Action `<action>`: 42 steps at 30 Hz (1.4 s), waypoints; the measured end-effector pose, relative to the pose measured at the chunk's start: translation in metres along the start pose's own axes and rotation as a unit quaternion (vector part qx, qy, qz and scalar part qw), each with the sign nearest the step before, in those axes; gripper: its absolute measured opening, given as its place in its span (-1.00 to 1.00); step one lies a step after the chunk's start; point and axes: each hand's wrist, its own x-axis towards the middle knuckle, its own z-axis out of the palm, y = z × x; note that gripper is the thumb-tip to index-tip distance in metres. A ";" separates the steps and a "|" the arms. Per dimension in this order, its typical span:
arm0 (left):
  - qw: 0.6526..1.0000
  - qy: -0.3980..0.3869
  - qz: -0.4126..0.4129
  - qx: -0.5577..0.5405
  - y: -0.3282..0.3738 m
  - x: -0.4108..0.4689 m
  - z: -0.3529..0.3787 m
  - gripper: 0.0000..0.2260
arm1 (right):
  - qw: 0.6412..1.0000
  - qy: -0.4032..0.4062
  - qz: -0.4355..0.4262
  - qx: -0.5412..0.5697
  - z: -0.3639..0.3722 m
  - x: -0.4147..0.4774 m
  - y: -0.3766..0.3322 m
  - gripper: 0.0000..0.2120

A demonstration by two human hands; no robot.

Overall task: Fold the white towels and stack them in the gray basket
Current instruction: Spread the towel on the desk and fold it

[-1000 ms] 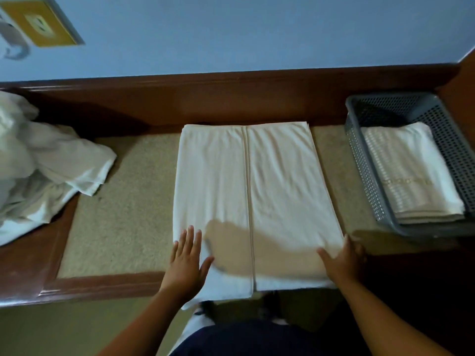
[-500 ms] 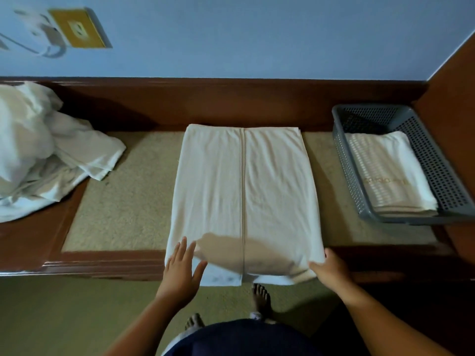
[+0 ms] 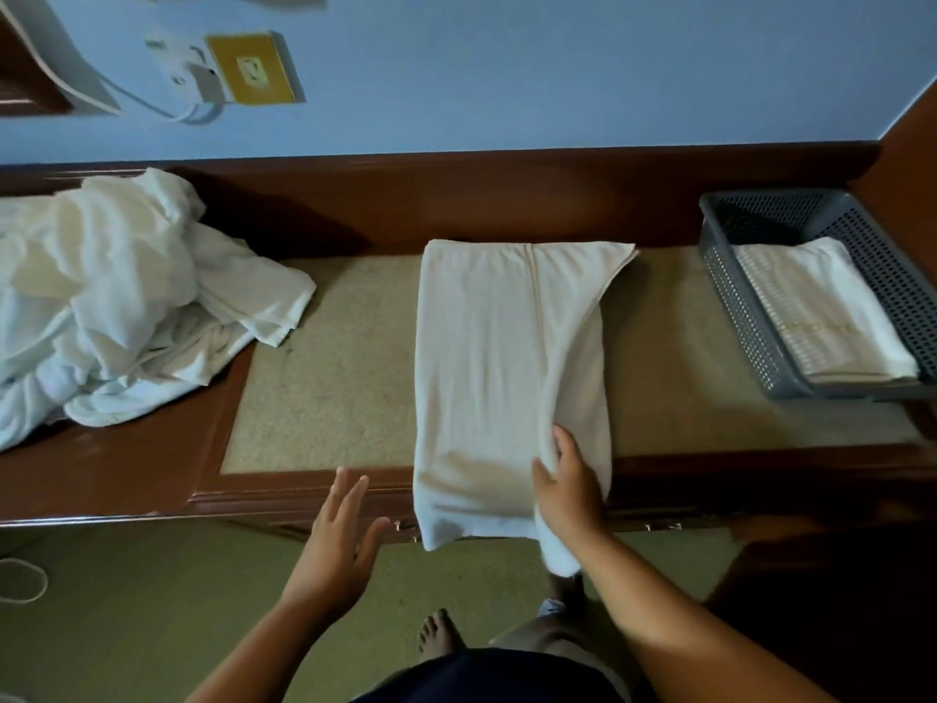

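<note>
A white towel lies lengthwise on the beige mat, its near end hanging over the wooden ledge. My right hand grips the towel's near right edge and has lifted that side over toward the middle, so the right flap slants from the far right corner down to my fingers. My left hand hovers flat with spread fingers just left of the towel's near corner, touching nothing. At the right stands the gray basket with one folded white towel inside.
A heap of unfolded white towels covers the left of the wooden bench. The beige mat lies under the work area. A blue wall with a yellow socket stands behind. My bare feet show on the green floor.
My right hand has taken hold of the towel's right edge and swung it leftward over the middle. My left hand has come off the towel and moved left. The camera tilted up.
</note>
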 end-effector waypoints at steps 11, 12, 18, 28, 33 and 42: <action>1.000 -0.016 -0.022 -0.008 -0.042 -0.017 -0.015 -0.36 | 0.908 -0.359 -0.099 -0.192 0.090 -0.051 -0.012 -0.33; 0.999 -0.022 -0.021 -0.010 -0.043 -0.016 -0.013 -0.37 | 0.915 -0.349 -0.091 -0.181 0.086 -0.051 -0.009 -0.33; 0.997 -0.079 -0.006 0.012 -0.024 -0.003 0.010 -0.49 | 0.942 -0.277 -0.065 -0.176 0.045 -0.038 0.022 -0.41; 0.991 -0.096 0.090 0.028 0.055 0.046 0.061 -0.66 | 0.951 -0.240 -0.064 -0.183 -0.024 0.010 0.037 -0.50; 0.994 -0.063 0.086 0.028 0.084 0.072 0.076 -0.66 | 0.950 -0.233 -0.079 -0.193 -0.061 0.054 0.044 -0.52; 0.997 0.010 0.052 0.062 0.124 0.092 0.109 -0.61 | 0.939 -0.255 -0.118 -0.199 -0.101 0.123 0.052 -0.55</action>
